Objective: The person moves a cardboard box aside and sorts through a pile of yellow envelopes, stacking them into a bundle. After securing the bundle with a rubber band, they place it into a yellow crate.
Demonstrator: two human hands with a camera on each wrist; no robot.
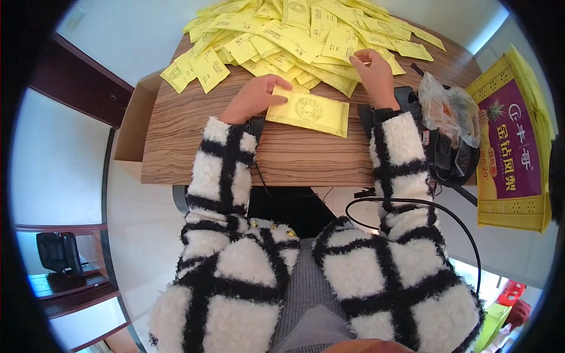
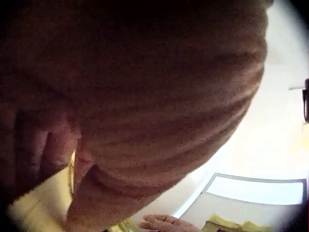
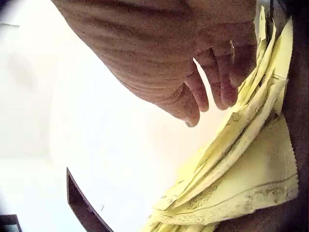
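Observation:
A flat stack of yellow packets (image 1: 312,113) lies on the wooden table (image 1: 294,159) in front of me. My left hand (image 1: 275,92) holds its left end, thumb on top. In the left wrist view the palm (image 2: 145,96) fills the frame, with a strip of yellow packet (image 2: 38,205) under it. A big loose pile of yellow packets (image 1: 294,35) covers the far side of the table. My right hand (image 1: 360,57) is at the pile's near edge and pinches one packet there. The right wrist view shows its curled fingers (image 3: 222,82) against layered yellow packets (image 3: 241,193).
A crumpled clear plastic bag (image 1: 447,109) and a black device (image 1: 453,162) sit at the table's right end. Beyond them stands a yellow and purple printed box (image 1: 512,147). An open cardboard box (image 1: 132,126) is beside the table's left edge. A black cable (image 1: 424,206) loops near my right sleeve.

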